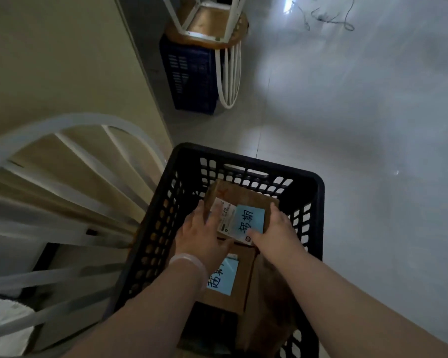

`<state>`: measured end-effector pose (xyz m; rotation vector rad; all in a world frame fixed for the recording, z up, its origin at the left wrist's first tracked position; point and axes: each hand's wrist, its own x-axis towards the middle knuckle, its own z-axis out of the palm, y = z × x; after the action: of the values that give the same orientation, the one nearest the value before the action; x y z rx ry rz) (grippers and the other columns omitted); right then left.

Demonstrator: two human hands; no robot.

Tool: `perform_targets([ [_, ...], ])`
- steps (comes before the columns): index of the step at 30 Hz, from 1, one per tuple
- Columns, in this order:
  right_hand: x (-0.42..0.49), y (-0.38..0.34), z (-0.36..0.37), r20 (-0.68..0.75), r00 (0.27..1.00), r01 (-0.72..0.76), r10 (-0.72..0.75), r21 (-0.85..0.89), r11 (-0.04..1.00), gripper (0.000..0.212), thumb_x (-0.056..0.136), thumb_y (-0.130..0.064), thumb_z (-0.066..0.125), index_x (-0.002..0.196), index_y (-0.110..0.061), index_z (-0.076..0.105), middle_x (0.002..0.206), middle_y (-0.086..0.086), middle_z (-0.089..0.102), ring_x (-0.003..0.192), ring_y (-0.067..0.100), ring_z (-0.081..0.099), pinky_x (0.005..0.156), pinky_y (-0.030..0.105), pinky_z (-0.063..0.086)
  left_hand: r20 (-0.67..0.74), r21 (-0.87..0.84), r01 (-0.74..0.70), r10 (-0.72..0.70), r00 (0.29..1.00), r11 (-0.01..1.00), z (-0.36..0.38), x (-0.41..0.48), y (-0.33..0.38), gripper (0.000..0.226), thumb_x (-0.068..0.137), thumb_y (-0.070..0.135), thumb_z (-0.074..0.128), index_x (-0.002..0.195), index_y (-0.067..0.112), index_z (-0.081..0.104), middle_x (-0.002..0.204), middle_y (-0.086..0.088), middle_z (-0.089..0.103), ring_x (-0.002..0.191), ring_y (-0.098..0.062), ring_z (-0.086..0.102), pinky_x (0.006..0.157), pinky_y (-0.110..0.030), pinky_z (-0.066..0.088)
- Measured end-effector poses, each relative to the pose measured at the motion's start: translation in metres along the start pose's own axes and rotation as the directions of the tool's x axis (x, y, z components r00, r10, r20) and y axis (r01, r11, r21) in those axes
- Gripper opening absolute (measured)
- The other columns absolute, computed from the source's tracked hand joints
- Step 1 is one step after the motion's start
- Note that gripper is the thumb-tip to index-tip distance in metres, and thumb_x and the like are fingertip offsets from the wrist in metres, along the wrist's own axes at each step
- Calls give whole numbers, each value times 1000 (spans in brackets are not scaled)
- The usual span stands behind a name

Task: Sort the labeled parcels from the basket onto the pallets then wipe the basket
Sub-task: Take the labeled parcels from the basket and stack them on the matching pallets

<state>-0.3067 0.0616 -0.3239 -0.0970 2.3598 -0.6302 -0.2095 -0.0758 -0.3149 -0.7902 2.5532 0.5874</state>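
The left hand (pixel 202 233) and right hand (pixel 278 228) clasp opposite edges of the top cardboard parcel (pixel 246 196), lying on others inside the basket (pixel 318 202); judged stiff and light (weight unconfirmed), side edges offer soundest hold.

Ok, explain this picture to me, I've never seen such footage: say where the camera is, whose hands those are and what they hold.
No machine here: a person wears one camera on the head, looking down at their own arms. The left hand and right hand grip the top parcel, a cardboard box with a blue label, from either side inside a black basket. A second labeled parcel lies below it. A white chair stands on the left; an upturned stool rests on a blue crate beyond.
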Motion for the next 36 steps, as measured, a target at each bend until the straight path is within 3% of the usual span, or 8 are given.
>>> perform_targets([
  [6,49,11,11,71,973,-230,220,198,953,106,86,-33,74,155,-32,-7,140,10,48,104,23,58,71,26,50,128,-10,98,-96,987,995,18,37,2,87,93,59,48,149,47,-18,162,-8,-18,147,-37,8,115,-50,24],
  [9,60,19,21,119,963,-267,242,290,919,108,86,-31,74,156,-30,-8,137,6,55,93,19,61,73,27,48,182,26,120,-123,976,992,26,45,-1,87,93,58,47,147,49,-21,162,-9,-11,143,-40,21,111,-47,30],
  [12,61,20,24,125,967,-252,222,346,904,96,87,-26,74,156,-28,6,132,3,58,71,6,53,63,23,49,115,-46,134,-128,985,990,30,45,-3,84,92,55,50,149,50,-13,161,-7,1,139,-38,26,111,-46,33],
  [16,45,14,13,77,977,-214,200,389,896,86,91,-22,69,155,-26,12,120,3,60,66,3,52,50,19,44,18,-274,142,-143,990,951,20,29,0,83,91,48,59,149,54,0,159,-1,1,142,-33,15,114,-46,27],
  [22,-17,-4,-9,-4,992,-113,127,437,892,88,92,-27,66,156,-29,6,131,3,56,80,9,59,54,23,48,-217,-419,31,-134,967,907,-23,-18,2,76,89,34,68,148,51,23,157,-1,10,142,-27,15,114,-42,27],
  [27,-84,-16,-36,-66,996,-25,64,476,879,93,93,-33,65,152,-45,-6,149,4,39,78,8,53,64,34,57,-239,-379,-109,17,971,919,-69,-63,-15,71,90,31,67,147,50,28,156,0,16,142,-28,17,117,-41,27],
  [32,-143,-31,-54,-153,985,125,-85,281,952,61,92,-45,61,142,-42,27,134,4,45,101,15,52,81,34,51,-224,-359,-229,154,962,905,-117,-105,-32,76,87,28,71,142,59,29,153,5,18,142,-27,20,117,-38,28],
  [36,-180,-46,-58,-180,976,159,-119,229,960,43,87,-48,63,124,-36,44,122,1,53,98,17,60,81,40,57,-245,-264,-319,257,935,910,-144,-131,-53,80,85,24,73,140,60,26,149,0,23,139,-28,26,115,-42,32],
])
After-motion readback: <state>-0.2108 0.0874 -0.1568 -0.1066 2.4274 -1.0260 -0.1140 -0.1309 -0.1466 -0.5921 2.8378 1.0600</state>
